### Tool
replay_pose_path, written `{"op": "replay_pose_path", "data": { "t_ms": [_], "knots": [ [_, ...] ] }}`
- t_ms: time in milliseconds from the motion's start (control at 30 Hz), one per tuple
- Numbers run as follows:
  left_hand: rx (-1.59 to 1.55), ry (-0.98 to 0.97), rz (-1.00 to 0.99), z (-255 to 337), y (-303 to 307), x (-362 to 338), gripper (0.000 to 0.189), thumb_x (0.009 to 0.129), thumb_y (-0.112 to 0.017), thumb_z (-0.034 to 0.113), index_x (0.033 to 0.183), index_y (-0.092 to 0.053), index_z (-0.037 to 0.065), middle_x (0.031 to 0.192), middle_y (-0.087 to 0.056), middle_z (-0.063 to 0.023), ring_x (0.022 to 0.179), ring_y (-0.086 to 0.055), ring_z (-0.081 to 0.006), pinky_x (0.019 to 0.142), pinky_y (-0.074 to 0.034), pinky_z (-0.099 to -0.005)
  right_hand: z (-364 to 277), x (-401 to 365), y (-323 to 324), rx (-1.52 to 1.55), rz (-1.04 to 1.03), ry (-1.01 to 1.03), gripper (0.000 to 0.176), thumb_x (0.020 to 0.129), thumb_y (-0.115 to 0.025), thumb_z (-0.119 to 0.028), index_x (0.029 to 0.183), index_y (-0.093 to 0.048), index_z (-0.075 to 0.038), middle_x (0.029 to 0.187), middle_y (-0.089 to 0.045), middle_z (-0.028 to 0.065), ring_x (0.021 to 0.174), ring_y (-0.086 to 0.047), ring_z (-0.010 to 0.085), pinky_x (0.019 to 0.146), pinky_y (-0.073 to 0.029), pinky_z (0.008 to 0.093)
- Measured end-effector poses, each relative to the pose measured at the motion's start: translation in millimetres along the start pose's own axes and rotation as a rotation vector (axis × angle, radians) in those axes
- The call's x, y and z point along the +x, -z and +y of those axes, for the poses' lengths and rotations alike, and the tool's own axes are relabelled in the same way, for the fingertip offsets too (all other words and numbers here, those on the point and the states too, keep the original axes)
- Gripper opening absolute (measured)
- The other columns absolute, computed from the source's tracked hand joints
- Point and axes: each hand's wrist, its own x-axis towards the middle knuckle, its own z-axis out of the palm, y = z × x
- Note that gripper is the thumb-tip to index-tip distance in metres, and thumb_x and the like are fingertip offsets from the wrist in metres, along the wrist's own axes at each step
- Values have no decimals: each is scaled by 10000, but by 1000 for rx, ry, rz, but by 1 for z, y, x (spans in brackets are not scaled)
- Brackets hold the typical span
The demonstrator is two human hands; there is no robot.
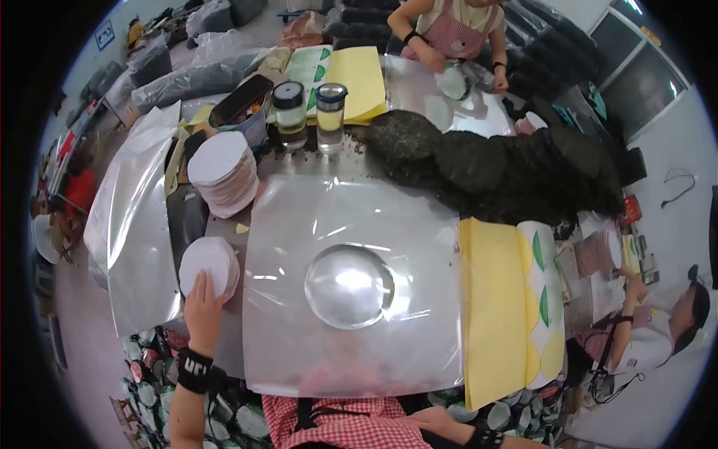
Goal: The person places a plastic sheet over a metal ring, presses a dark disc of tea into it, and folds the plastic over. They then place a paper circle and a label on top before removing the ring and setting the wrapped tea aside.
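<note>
My left hand [206, 303] reaches to a short stack of white round paper discs [203, 266] at the left edge of my work area. Its fingers lie stretched out on the top disc. Low by my red checked apron [329, 423] is my right hand [443, 423], its fingers loosely extended and holding nothing that I can see. In front of me lies a clear plastic sheet [299, 224] over the metal table, with a round, shiny disc shape [350, 286] showing near its middle. A taller disc stack [222, 173] stands farther back on the left.
Yellow sheets [493, 314] and green-printed labels [540, 262] lie right of the plastic. Dark, flat round cakes [479, 161] are piled behind it. Two lidded bottles [330, 123] stand at the back. Co-workers work across [456, 34] and at right [651, 329].
</note>
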Motion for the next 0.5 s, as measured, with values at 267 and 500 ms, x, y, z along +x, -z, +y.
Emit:
{"op": "replay_pose_path", "data": {
  "t_ms": [267,500],
  "knots": [
    [-127,-7,-49,0,30,7,384,873,-679,164,1215,-609,4,1130,-682,-186,885,-680,-360,733,-541,-409,-16,183,386,-33,1430,177,307,928,-694,-263,1006,-661,33,827,-680,106,638,-581,172,637,-473,327],
    [-504,-504,425,155,77,35,296,802,-680,55,1097,-675,39,1052,-721,-65,905,-723,-235,732,-578,-350,-26,209,389,340,1348,190,314,916,-721,-305,891,-665,4,771,-634,10,625,-548,84,580,-441,243]
  ]
}}
